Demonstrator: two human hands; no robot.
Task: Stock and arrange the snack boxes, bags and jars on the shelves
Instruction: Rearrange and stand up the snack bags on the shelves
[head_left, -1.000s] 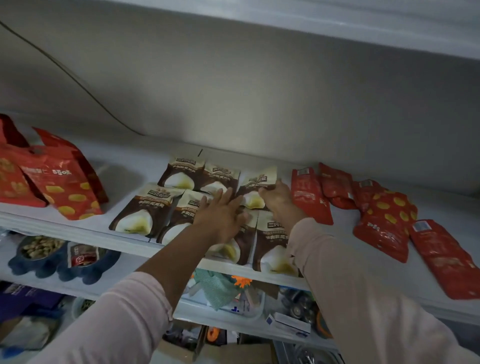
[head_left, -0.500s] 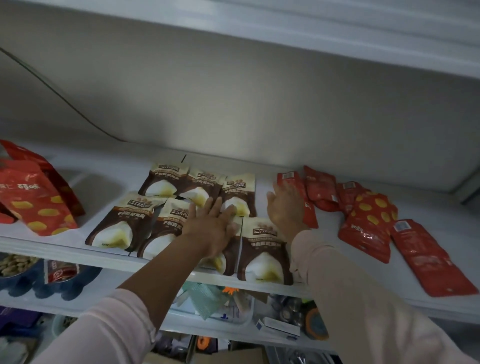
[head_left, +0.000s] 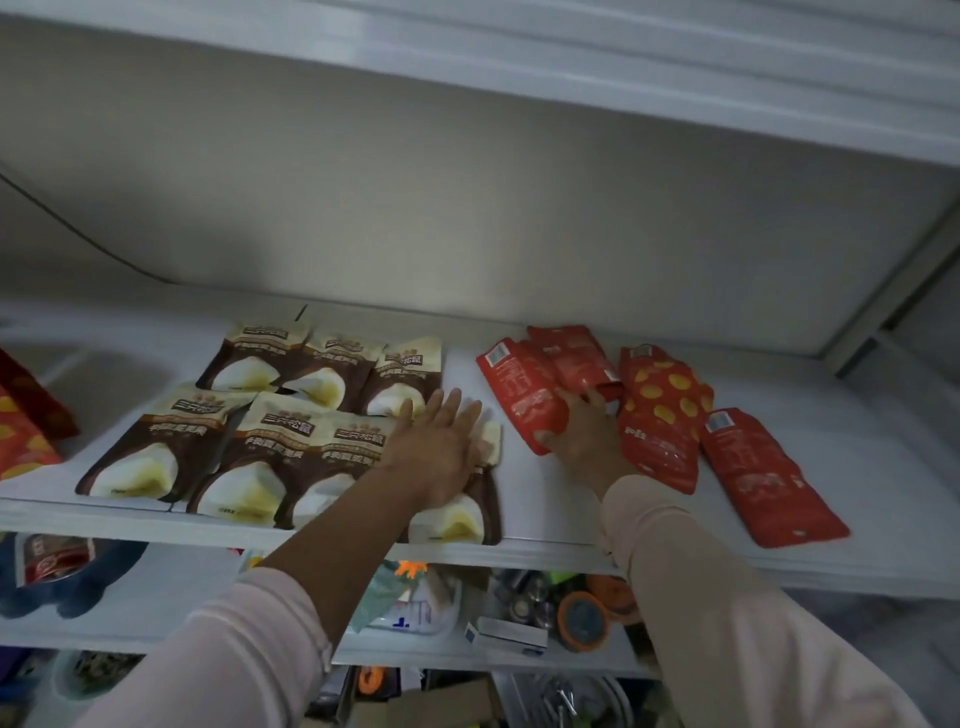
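Now both hands reach onto the white shelf board (head_left: 545, 512), a little apart from each other. The left hand (head_left: 439, 449) lies flat, palm down, with the fingers straight and slightly spread, on the group of brown-and-cream plastic snack pouches (head_left: 260, 457). These seven flat pouches lie in two overlapping rows: three are behind and to the left of the left hand's fingertips, and four are nearer to the shelf's front edge. The left hand covers the top of the front-row pouch at the right end (head_left: 465, 517). Its fingertips reach over the lower corner of the back-row pouch at the right end (head_left: 408, 374).

The right hand (head_left: 584, 439) grips the near end of a plain red flat plastic pouch (head_left: 511, 387). The thumb is curled round the pouch's bottom edge and the fingers are bent on its other side. This pouch lies between the two hands and slants away to the left. Just behind the right hand's fingers a second plain red pouch (head_left: 574, 358) partly overlaps it. Close to the right of the right hand lies a red pouch with yellow spots (head_left: 662, 415). Further right a third plain red pouch (head_left: 763, 478) lies flat near the front edge. Far to the left of the left hand, more red spotted bags (head_left: 23, 436) are seen at the picture's edge. Both arms wear pale pink sleeves (head_left: 727, 597).
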